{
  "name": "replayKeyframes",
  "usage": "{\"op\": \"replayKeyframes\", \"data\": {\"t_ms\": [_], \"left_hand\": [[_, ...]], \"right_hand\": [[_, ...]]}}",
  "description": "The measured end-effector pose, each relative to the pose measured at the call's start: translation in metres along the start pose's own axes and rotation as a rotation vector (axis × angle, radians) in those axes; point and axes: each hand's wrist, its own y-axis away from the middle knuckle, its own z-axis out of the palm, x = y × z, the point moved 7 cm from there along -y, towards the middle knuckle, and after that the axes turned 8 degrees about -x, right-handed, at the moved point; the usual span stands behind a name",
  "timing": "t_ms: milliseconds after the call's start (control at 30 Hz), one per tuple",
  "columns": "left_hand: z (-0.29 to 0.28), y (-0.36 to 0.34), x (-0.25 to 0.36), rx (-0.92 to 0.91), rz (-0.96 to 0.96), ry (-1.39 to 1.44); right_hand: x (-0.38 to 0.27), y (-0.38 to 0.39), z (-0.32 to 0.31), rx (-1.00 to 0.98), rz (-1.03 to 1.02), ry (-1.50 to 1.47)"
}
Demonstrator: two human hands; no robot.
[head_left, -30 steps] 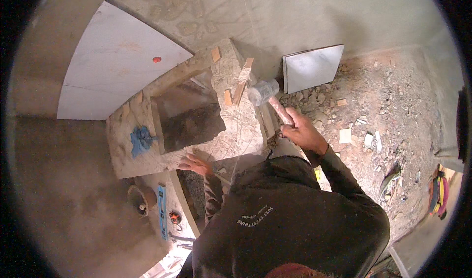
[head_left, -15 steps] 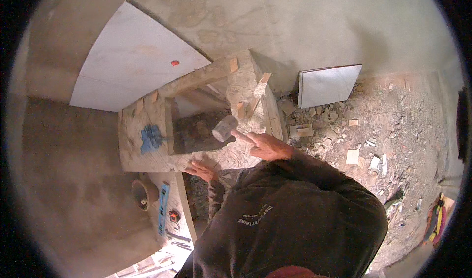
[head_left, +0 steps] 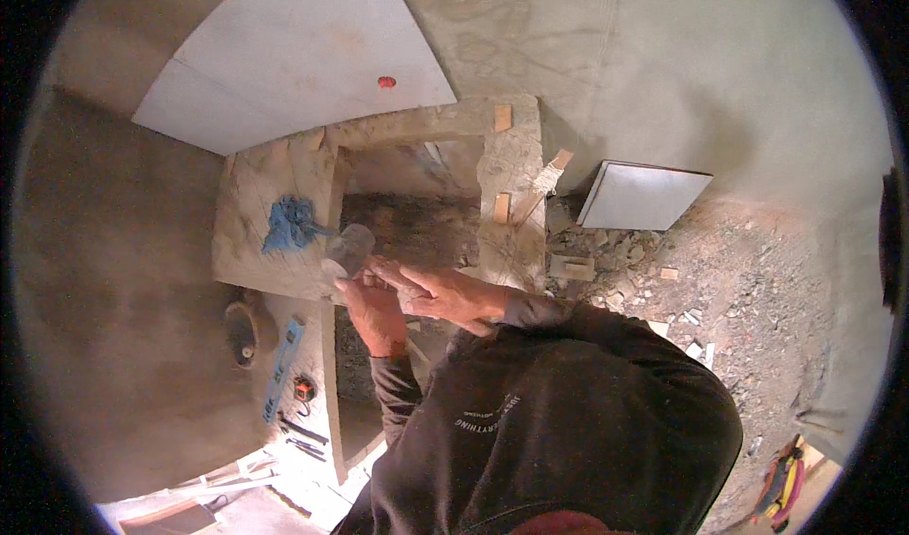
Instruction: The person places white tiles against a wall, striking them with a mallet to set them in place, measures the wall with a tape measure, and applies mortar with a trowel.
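A grey-headed mallet (head_left: 350, 247) is held over the near edge of the concrete countertop (head_left: 258, 177), left of its cutout. My right hand (head_left: 450, 296) reaches in from the right, fingers closed around the handle, which is mostly hidden. My left hand (head_left: 374, 319) comes up from below and meets the right hand just under the mallet head. Its fingers are closed against the handle there, though the overlap hides part of the grip. A crumpled blue cloth (head_left: 292, 222) lies on the countertop just left of the mallet head.
Small wooden pieces (head_left: 502, 207) lie on the countertop's right arm. A large white panel (head_left: 312, 52) leans at the back left; white tiles (head_left: 644, 194) lean against the wall. Rubble (head_left: 739, 289) covers the right floor. A blue level (head_left: 282, 369) and tape measure (head_left: 303, 386) lie lower left.
The mallet has moved left from the cutout toward the blue cloth. My left hand has lifted off the countertop edge and joined my right at the mallet. The view has shifted.
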Motion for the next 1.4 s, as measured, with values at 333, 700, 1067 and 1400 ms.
{"op": "replayKeyframes", "data": {"t_ms": [333, 700, 1067, 1400], "left_hand": [[-0.111, -0.064, 0.078, 0.460, -0.099, -0.938], [-0.318, -0.145, 0.113, 0.924, 0.044, -1.610], [-0.296, -0.070, 0.082, 0.615, -0.184, -1.559], [-0.391, 0.242, -0.052, 0.826, -0.216, -1.304]], "right_hand": [[0.032, 0.051, -0.039, 0.030, 0.332, 0.036], [0.025, 0.056, -0.102, 0.204, 0.669, 0.154], [0.004, 0.090, -0.113, 0.225, 0.515, 0.276], [-0.024, 0.102, -0.068, 0.292, 0.294, 0.206]]}}
